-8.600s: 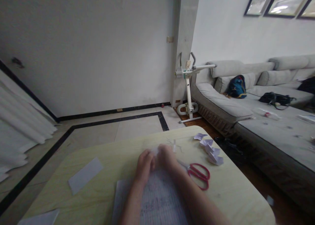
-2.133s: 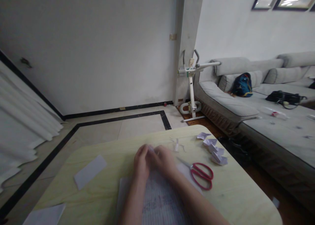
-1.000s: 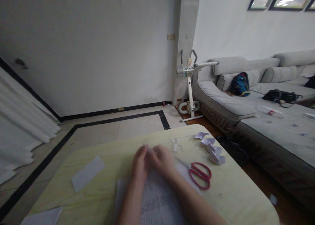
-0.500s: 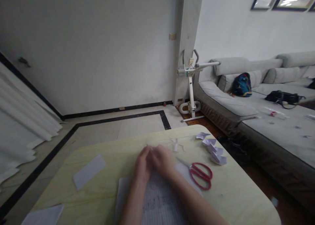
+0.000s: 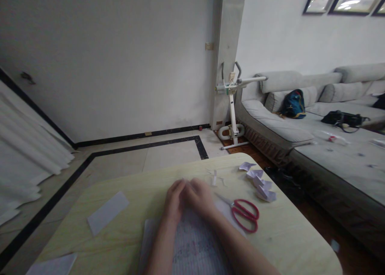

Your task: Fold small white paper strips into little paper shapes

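While a lined, marked sheet (image 5: 195, 249) extends toward 6 o'clock, the left hand (image 5: 175, 197) and the right hand (image 5: 200, 196) meet above the desk (image 5: 294, 235), the fingers of each closed on a small pale paper piece (image 5: 183, 180), located between them and largely hidden. Relative to the hands, paper scraps (image 5: 214, 178) lie at 2 o'clock, folded paper forms (image 5: 261, 183) at 3, and red-handled scissors (image 5: 246, 214), tips directed toward 10, at 4. A flat paper rectangle (image 5: 108, 213) occupies a position between 8 and 9 o'clock.
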The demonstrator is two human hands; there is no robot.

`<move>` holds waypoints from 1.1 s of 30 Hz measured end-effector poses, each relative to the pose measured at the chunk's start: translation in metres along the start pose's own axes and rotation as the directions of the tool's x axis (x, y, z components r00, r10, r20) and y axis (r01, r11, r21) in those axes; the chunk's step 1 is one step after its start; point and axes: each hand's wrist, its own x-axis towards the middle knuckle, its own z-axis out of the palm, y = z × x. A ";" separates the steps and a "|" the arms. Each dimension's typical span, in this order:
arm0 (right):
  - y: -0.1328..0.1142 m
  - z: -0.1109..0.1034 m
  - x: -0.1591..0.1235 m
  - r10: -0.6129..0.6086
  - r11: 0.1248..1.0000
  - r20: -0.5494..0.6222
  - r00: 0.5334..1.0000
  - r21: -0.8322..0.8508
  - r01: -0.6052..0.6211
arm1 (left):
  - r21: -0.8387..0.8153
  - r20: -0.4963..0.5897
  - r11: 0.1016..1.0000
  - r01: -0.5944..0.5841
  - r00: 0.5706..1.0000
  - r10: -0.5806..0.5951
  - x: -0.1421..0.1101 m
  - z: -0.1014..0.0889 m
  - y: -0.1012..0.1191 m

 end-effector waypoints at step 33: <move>0.009 -0.001 0.004 0.152 0.964 -0.007 0.988 0.224 -0.147 | 0.209 -0.085 0.973 -0.099 0.989 0.119 0.000 0.003 0.002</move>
